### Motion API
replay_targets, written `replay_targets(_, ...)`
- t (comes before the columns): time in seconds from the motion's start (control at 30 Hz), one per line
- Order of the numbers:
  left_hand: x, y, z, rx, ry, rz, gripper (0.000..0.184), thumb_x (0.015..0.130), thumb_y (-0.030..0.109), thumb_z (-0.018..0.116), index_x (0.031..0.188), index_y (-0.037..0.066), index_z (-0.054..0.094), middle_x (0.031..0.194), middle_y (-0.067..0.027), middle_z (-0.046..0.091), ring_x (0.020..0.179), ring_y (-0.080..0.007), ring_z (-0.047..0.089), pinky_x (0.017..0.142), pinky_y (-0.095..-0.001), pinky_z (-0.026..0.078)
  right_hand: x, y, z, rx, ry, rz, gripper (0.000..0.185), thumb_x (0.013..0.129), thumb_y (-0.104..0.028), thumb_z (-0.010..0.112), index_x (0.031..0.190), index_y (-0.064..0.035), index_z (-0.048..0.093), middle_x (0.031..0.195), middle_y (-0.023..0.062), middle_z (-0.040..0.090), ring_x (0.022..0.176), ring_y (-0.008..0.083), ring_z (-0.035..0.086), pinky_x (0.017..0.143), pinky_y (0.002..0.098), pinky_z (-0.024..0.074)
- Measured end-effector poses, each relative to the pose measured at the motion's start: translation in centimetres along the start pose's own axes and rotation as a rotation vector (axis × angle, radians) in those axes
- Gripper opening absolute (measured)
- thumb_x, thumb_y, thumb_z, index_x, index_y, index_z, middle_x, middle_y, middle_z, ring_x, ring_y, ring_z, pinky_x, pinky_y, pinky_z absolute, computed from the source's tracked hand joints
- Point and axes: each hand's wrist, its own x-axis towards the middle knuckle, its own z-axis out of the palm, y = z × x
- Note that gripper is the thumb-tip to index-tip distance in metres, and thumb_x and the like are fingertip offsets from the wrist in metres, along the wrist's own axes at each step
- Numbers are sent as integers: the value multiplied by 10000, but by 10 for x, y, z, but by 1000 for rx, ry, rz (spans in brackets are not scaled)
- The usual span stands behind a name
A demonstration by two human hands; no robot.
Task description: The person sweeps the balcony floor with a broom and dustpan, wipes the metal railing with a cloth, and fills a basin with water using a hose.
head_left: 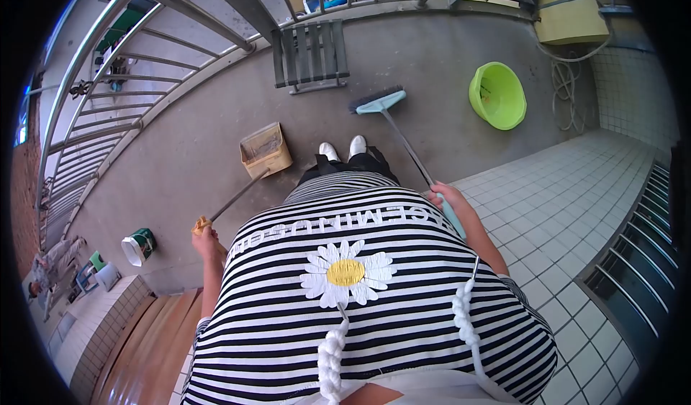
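Observation:
My left hand (205, 237) is closed round the top of a thin handle. That handle runs down to a tan dustpan (265, 151), which rests on the grey floor to the left of my white shoes. On the other side, my right hand (448, 196) grips the pale blue and grey handle of a broom (407, 142). The broom's light blue head with dark bristles touches the floor ahead of my feet, its handle slanting back to my hand.
A slatted stool (311, 56) stands by the metal railing (162, 56). Right of the broom is a lime green basin (498, 96), with a coiled hose (567, 96) beyond. A green and white bucket (139, 247) stands at left. A person (54, 268) is at far left.

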Motion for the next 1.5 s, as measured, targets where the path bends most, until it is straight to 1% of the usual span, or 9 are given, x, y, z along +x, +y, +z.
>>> replay_targets(0.27,-6,-7,14,-69,-8,-25,279,697,53,504,973,38,464,587,-18,462,450,-83,441,400,-196,373,-24,-28,-19,-604,140,-85,572,764,-68,452,1263,-124,179,576,14,413,423,66,378,335,199,323)
replay_targets(0.33,-16,2,19,27,3,-23,272,698,54,506,966,39,464,588,-19,464,450,-84,442,400,-197,374,2,-40,-32,-752,-70,-57,583,753,-72,460,1266,-108,184,559,10,405,428,72,387,346,217,333)
replay_targets(0.63,-30,-2,42,-391,-11,-52,222,674,36,486,895,22,466,551,-36,461,436,-112,447,381,-220,372,26,-101,-95,-498,199,-130,653,736,-61,472,1291,-135,136,560,32,429,413,95,397,336,234,332)
replay_targets(0.77,13,-20,36,475,20,45,175,670,49,503,840,8,491,565,-44,478,432,-110,437,395,-208,350,0,-105,-70,-607,262,-243,597,724,-48,454,1263,-102,202,555,35,413,408,105,390,330,249,330)
replay_targets(0.83,35,-36,34,335,-117,14,235,691,40,520,921,5,486,604,-38,494,449,-95,439,409,-196,342,-19,-113,-49,-689,190,-308,125,723,-58,459,824,-33,390,566,54,433,437,119,435,347,256,369)
replay_targets(1.07,-4,9,86,121,-94,-17,242,694,38,520,931,5,483,608,-36,494,451,-93,438,410,-195,342,25,-183,2,-773,16,-271,196,723,-99,490,895,-36,422,574,23,439,457,100,441,382,253,384)
replay_targets(1.13,-29,27,107,70,-107,-24,244,695,37,520,934,5,483,609,-36,494,451,-92,438,410,-195,342,33,-210,-1,-928,5,-174,662,729,-109,505,1288,-72,151,600,20,460,453,97,432,381,245,376)
replay_targets(1.17,-40,37,118,52,-113,-19,245,696,36,520,936,5,482,609,-36,494,451,-92,438,410,-195,342,42,-223,-9,-919,-6,-175,662,729,-109,505,1288,-72,151,600,20,460,453,97,432,381,245,376)
replay_targets(1.5,-191,99,275,-103,-114,-7,255,700,33,519,950,6,478,614,-34,494,453,-89,438,411,-194,342,10,-423,-178,-839,285,-281,224,726,-85,481,931,-8,431,492,47,433,405,132,438,353,264,367)
